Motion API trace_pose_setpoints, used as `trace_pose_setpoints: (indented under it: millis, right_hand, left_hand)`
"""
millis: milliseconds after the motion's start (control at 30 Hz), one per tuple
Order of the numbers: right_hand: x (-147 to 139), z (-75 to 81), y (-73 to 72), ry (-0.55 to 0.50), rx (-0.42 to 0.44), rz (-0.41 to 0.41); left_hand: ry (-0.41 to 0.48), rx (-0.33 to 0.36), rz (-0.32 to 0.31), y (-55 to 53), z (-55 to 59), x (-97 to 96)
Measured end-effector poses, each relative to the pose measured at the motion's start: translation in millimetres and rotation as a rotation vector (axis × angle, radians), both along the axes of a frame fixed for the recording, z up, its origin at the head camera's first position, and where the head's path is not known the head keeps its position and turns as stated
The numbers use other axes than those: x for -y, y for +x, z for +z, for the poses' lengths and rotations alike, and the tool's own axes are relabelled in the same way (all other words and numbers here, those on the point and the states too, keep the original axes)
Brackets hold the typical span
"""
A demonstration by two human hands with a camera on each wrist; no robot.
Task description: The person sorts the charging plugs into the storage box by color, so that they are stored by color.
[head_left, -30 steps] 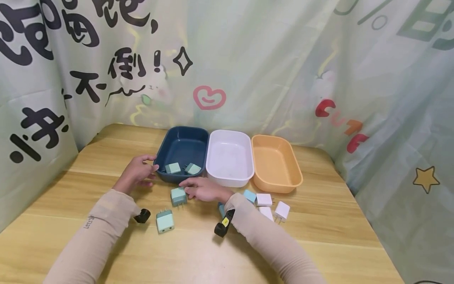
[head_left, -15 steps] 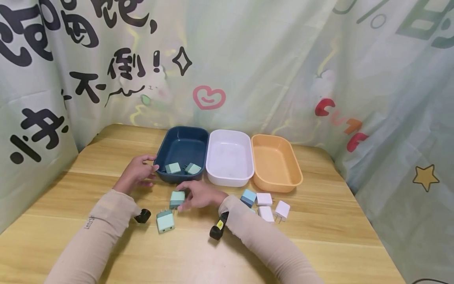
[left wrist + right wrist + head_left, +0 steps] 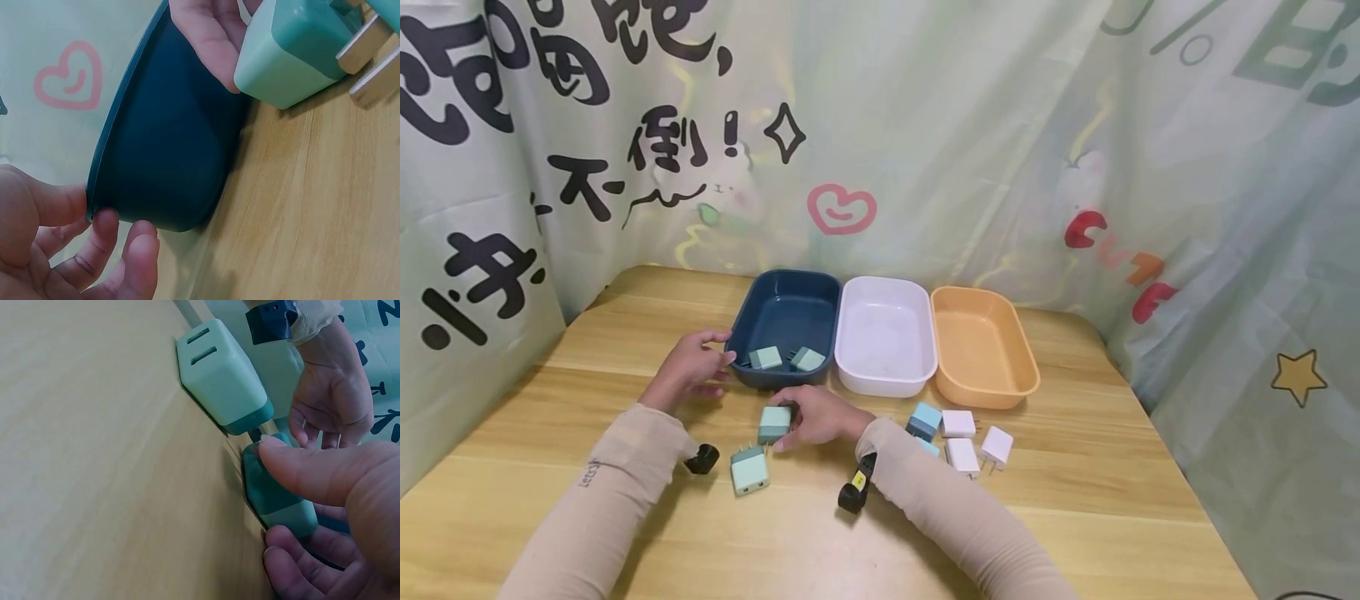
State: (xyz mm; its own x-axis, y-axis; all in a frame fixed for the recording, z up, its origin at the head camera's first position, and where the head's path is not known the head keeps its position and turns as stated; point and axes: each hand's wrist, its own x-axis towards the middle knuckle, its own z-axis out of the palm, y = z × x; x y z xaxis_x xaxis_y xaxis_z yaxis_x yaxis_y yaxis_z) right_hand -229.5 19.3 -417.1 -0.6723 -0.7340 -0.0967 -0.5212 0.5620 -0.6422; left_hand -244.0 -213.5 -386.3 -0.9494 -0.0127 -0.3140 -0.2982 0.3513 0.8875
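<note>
My right hand [image 3: 823,414] has its thumb and fingers around a two-tone green charger plug [image 3: 774,424], which lies on the table just in front of the navy tray [image 3: 786,287]. In the right wrist view the thumb [image 3: 312,469] presses one side of this plug and the fingertips sit at its far end. My left hand [image 3: 691,364] pinches the near-left corner of the navy tray, thumb and index finger at the rim in the left wrist view. A second green charger plug [image 3: 749,469] stands nearer me, prongs toward the held one. Two more green charger plugs [image 3: 766,358] lie inside the navy tray.
A white tray [image 3: 887,385] and an orange tray [image 3: 987,396] stand to the right, side by side with the navy one. Blue charger plugs [image 3: 925,418] and white charger plugs [image 3: 958,423] lie in front of them, partly behind my right forearm. A curtain hangs behind the table.
My right hand has shifted slightly left and toward me, its thumb and fingers coming around the green charger plug. The left hand stays at the navy tray's corner.
</note>
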Motion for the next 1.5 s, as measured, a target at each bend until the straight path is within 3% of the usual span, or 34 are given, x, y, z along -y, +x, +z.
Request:
trace_pose_setpoints:
  millis: [567,1033,1300,1500]
  right_hand:
    - [-2.9,-0.1,-2.3,-0.093,0.012,0.001]
    - [-4.9,11.2,-1.9,-0.143,0.021,-0.009]
    - [-1.2,14.5,3.0,-0.149,0.063,-0.002]
    - [-2.3,24.7,-1.8,-0.165,0.045,-0.02]
  left_hand:
    - [0.0,0.003,0.009,0.1,-2.0,0.5]
    - [0.004,0.004,0.008,-0.5,-2.3,1.4]
    - [-0.006,0.004,0.015,4.2,-9.1,5.1]
    - [-0.002,0.012,0.026,-0.2,-4.9,2.5]
